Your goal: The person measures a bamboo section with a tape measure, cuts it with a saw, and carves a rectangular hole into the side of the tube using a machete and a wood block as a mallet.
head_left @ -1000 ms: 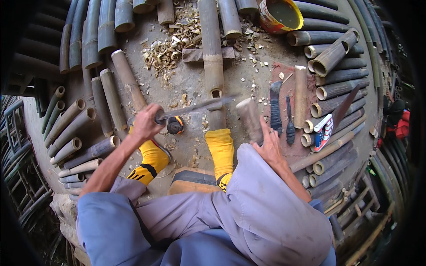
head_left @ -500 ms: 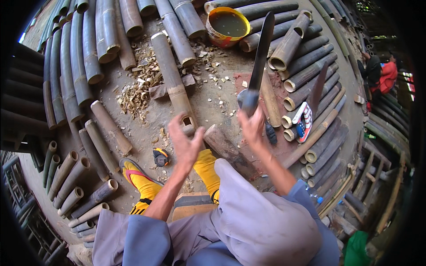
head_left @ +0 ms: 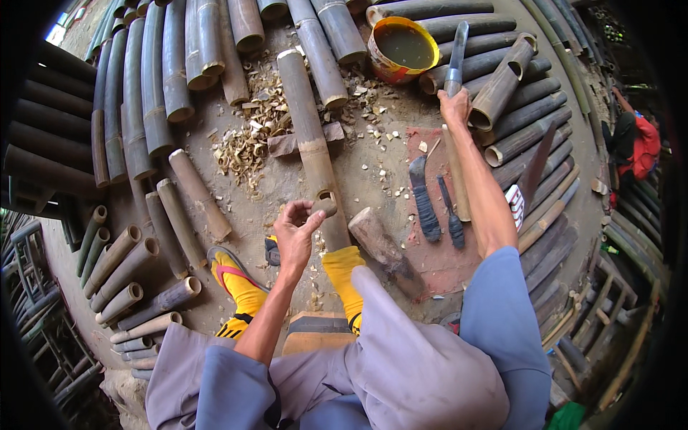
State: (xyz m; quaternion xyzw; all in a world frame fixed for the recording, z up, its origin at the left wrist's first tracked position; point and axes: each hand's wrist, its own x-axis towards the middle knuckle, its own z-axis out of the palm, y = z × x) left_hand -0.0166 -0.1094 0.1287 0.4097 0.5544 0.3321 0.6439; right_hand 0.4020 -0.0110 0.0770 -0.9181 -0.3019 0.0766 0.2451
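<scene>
Between my left thumb and fingers is a small rounded grey-brown piece (head_left: 324,208); whether it is bamboo or stone I cannot tell. My left hand (head_left: 292,233) is closed on it beside a square hole (head_left: 327,195) cut in a bamboo tube (head_left: 314,136). The tube lies lengthwise before me, propped on a brick (head_left: 283,146), its near end by my yellow-socked foot (head_left: 342,269). Stretched far out to the right, my right hand (head_left: 456,107) grips a long knife (head_left: 456,57) by its handle, blade pointing away, close to the yellow bucket (head_left: 403,50) of murky water.
Dark-wrapped tools (head_left: 424,201) lie on a reddish mat (head_left: 430,265), near a handsaw (head_left: 530,183). A thick wooden piece (head_left: 387,251) sits right of the tube; a tape measure (head_left: 271,251) sits left. Shavings (head_left: 251,143) and several bamboo rows surround me. Another person (head_left: 638,147) is far right.
My right hand has carried the knife forward and right toward the bucket, from upright to outstretched. My left hand, spread before, has closed on the small piece. The view has shifted left.
</scene>
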